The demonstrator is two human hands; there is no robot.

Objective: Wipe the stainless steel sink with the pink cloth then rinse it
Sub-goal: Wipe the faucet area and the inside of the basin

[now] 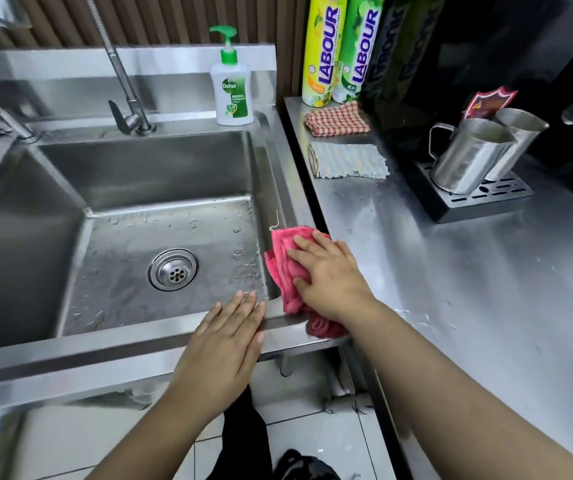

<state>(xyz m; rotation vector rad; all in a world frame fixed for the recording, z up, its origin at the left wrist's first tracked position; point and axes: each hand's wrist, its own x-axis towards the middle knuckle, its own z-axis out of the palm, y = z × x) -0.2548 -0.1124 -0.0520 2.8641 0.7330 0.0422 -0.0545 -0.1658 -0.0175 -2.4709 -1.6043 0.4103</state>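
Note:
The stainless steel sink (160, 168) has a deep square basin with water drops on its floor and a round drain (173, 269) in the middle. A crumpled pink cloth (283, 261) lies over the sink's front right corner rim. My right hand (326, 275) presses flat on the cloth, fingers spread and pointing left. My left hand (226, 344) rests flat on the sink's front rim, just left of the cloth, fingers straight. The tap (129, 116) stands at the back of the sink with its lever down; no water runs.
A green-topped soap pump bottle (231, 88) stands at the sink's back right corner. On the steel counter (486, 306) to the right lie a red checked cloth (337, 119) and a striped cloth (347, 161), with tall detergent bottles (323, 53) behind and two steel jugs (468, 154) on a drip tray.

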